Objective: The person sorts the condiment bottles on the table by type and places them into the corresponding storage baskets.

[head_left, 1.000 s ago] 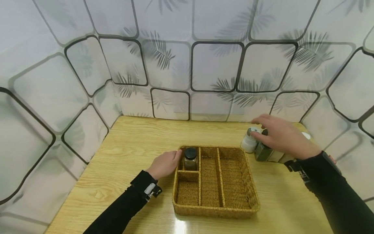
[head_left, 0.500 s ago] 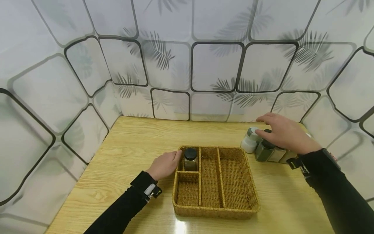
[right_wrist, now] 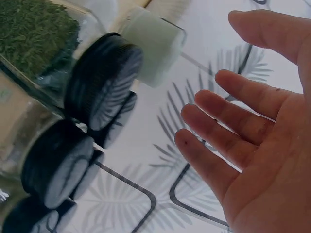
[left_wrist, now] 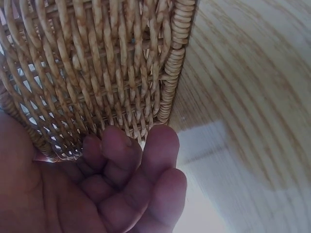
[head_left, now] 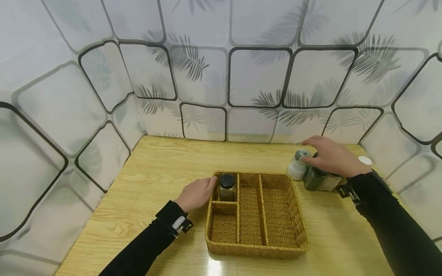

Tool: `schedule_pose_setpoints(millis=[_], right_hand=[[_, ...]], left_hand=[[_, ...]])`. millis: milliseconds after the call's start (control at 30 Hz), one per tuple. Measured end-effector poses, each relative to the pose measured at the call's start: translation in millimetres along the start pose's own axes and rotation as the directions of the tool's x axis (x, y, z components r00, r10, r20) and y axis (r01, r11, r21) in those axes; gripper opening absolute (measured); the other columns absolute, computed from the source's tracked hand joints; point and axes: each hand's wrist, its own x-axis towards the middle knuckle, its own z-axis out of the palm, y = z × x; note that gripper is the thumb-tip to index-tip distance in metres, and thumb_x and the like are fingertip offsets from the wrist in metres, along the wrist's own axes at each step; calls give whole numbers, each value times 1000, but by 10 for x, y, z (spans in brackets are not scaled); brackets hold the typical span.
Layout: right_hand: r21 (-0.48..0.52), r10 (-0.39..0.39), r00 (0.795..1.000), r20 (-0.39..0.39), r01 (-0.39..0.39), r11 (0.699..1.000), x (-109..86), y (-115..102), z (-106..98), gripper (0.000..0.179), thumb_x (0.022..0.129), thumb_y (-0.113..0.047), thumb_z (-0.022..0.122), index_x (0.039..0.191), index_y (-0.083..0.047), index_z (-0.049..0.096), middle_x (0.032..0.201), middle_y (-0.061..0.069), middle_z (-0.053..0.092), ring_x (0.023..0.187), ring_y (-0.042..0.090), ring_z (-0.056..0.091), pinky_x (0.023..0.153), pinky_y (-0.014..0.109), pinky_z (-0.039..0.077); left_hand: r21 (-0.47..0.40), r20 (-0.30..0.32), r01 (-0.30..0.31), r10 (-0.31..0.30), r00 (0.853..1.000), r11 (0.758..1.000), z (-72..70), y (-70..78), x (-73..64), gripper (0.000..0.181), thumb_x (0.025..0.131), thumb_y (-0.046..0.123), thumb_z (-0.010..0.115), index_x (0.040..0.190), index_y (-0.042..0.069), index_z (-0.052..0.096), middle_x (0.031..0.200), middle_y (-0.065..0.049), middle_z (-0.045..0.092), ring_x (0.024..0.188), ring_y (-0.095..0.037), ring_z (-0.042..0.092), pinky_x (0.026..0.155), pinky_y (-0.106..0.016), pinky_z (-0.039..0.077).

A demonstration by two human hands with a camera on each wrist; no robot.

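Note:
A woven wicker basket (head_left: pixel 259 251) with compartments sits on the table. In its back-left compartment stands a glass spice jar with a black lid (head_left: pixel 226 187). My left hand (head_left: pixel 195 194) holds the basket's left rim near the back corner; in the left wrist view its curled fingers (left_wrist: pixel 162 149) lie against the outer woven wall. My right hand (head_left: pixel 333 156) hovers over the jars at the back right, fingers spread and holding nothing. Below it are a white shaker with a grey cap (head_left: pixel 296 168), a jar of green herbs (head_left: pixel 314 179) and more black-lidded jars (right_wrist: pixel 58 162), partly hidden.
A white round lid (head_left: pixel 365 160) shows behind the right wrist. Patterned cloth walls (head_left: pixel 259 76) enclose the wooden table (head_left: pixel 165 161) at the back and both sides. The basket's other compartments (head_left: pixel 281 214) show bare woven bottoms.
My right hand has shifted slightly above the jars, first right and then back a little, its fingers still spread. The left hand and the basket have stayed in place.

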Motion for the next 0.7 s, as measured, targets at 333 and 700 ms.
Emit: schedule_pose_setpoints(millis=[333,700], right_hand=[[7,20,999,37,-20,1000,125,93,116,55,100,-28,65,144,-1,48,147,27,44,136,48,38,108,60,34],[-3,2,999,54,-2,1000,234,153,255,51,96,-22,69,140,-1,53,138,25,53,122,42,52,93,52,48]], left_hand=[[15,-7,-2,2,1000,1000,-13,12,18,55,112,43,22,72,16,48,61,1,37,52,-15,35,63,-33,36],[-1,-1,11,-11,1000,1000,0,5,16,55,112,43,22,72,16,48,60,1,37,52,-16,34,62,-34,36]])
